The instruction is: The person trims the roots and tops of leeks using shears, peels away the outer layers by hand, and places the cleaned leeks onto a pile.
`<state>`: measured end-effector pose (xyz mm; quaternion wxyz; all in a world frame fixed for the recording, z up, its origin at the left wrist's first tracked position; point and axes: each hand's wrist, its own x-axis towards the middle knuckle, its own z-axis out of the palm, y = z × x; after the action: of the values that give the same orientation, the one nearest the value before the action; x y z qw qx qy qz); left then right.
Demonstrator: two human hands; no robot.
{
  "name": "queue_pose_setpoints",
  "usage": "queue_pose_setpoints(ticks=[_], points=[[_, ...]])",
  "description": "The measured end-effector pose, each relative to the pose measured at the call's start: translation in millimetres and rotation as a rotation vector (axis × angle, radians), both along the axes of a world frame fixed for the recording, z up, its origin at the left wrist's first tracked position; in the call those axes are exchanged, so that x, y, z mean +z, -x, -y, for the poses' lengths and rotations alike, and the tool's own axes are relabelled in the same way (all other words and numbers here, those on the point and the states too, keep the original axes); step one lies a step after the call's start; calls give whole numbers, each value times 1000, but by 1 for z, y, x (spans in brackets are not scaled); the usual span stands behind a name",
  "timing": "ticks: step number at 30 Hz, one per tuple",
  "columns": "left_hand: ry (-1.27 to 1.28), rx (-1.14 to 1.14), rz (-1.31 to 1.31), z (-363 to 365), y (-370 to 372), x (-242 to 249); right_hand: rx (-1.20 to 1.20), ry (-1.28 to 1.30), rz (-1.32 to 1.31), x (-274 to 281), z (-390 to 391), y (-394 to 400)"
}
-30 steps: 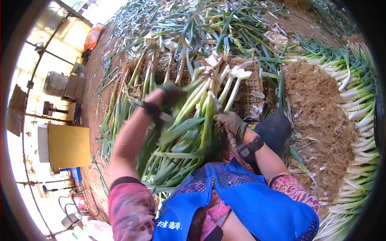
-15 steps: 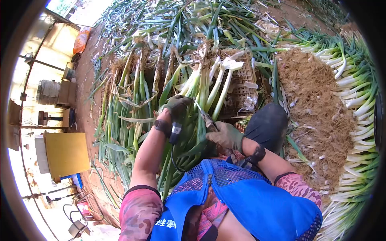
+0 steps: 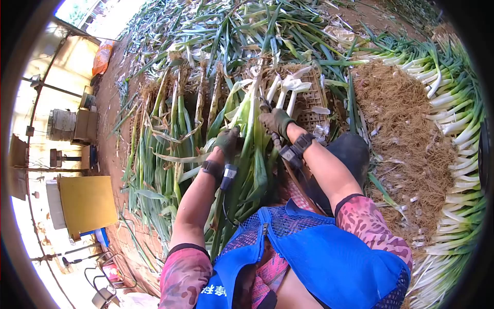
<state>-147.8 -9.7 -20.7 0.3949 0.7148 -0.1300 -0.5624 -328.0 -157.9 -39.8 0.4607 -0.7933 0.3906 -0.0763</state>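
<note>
My gloved left hand (image 3: 228,142) is closed around the green leaves of a large green onion (image 3: 251,110), whose roots point away from me. My gloved right hand (image 3: 276,122) grips what looks like an air blow gun (image 3: 265,106), its front end close beside the white stalk. A brown hose (image 3: 297,181) runs from it back toward my lap. Right of the stalk lie several peeled green onions (image 3: 294,85) with clean white ends. To the left, a row of unpeeled green onions (image 3: 177,110) keeps its roots and dry outer leaves.
A plastic crate (image 3: 315,100) lies under the peeled stalks. A pile of brown root trimmings (image 3: 404,139) covers the ground at right, bordered by a curved row of cleaned green onions (image 3: 458,170). Leaf scraps (image 3: 216,33) spread ahead. A yellow board (image 3: 87,203) stands at left.
My right hand has moved forward with the air blow gun, from low on the leaves up beside the white stalk. My left hand has shifted slightly back toward me.
</note>
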Motion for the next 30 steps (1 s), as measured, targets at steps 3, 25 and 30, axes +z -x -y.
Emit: queue_pose_setpoints(ticks=[3,25,30], points=[[26,-159,1076,1,12,-19,-101,-319,-16,43,-38,26],[612,-1157,849,-50,1,62,492,433,-46,-32,19,-7],[625,-1124,901,-60,0,60,340,110,-2,-106,51,-46]])
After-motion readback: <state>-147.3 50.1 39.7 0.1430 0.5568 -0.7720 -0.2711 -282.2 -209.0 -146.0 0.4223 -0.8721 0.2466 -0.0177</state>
